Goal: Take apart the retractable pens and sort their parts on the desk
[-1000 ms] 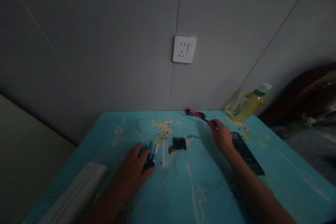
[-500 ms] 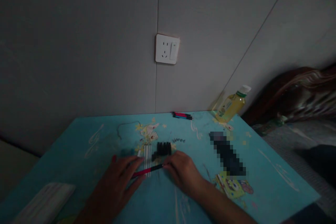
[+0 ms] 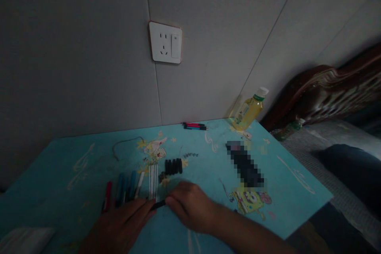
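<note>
Hands (image 3: 122, 222) (image 3: 192, 206), nearly closed, grip a black pen (image 3: 158, 205) between them.

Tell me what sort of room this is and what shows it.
Probably a bedroom: what look like a dark wooden headboard and grey bedding are beside the blue-covered table, with a socket on the wall.

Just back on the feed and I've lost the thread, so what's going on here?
A person holds a slim dark piece between the left hand and the right hand, low over the table. Beyond the left hand lie a red piece, blue pieces and a white piece. Pale rods and short black pieces sit to their right. A few pens lie near the wall.
</note>
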Action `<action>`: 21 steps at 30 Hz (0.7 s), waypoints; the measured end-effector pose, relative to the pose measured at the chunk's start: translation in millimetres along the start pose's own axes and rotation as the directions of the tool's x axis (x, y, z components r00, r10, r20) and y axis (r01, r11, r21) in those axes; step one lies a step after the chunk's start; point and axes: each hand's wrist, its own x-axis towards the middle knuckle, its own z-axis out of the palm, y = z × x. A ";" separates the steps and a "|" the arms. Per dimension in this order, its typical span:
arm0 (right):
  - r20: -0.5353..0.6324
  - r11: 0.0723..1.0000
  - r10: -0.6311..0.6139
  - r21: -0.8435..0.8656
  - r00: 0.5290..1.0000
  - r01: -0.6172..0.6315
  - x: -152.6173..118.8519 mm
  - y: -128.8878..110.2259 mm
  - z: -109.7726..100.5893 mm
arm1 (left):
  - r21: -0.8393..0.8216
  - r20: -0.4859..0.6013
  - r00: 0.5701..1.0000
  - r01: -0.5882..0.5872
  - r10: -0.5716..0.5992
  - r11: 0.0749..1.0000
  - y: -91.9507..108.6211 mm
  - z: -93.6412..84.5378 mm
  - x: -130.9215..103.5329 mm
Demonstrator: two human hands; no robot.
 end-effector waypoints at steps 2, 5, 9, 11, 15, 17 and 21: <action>0.018 0.999 -0.037 -0.026 0.999 0.038 -0.6 2.5 0.0 | 0.014 0.003 1.000 -0.030 0.030 0.999 2.1 -0.4 0.6; -0.002 0.992 -0.121 -0.037 0.993 0.121 -0.7 8.3 1.6 | 0.021 0.047 0.999 0.003 -0.004 1.000 5.9 2.4 -1.9; -0.068 0.981 -0.177 -0.098 0.982 0.170 0.2 11.9 4.0 | -0.072 0.097 0.989 0.119 -0.111 0.990 8.6 9.1 -5.8; -0.078 0.979 -0.185 -0.103 0.980 0.177 -0.2 10.4 2.7 | -0.125 0.132 0.978 0.181 -0.164 0.975 8.7 11.4 -6.9; -0.089 0.995 -0.096 0.011 0.991 0.097 -3.9 5.4 -4.3 | -0.175 0.169 0.959 0.255 -0.226 0.951 9.7 12.5 -9.6; -0.067 0.997 -0.034 0.066 0.997 0.038 -5.7 4.6 -7.2 | -0.181 0.150 0.960 0.260 -0.235 0.948 11.5 12.4 -10.9; -0.009 0.988 -0.026 0.152 1.000 0.027 -6.7 5.6 -8.0 | -0.178 0.145 0.957 0.277 -0.253 0.944 15.1 11.6 -10.4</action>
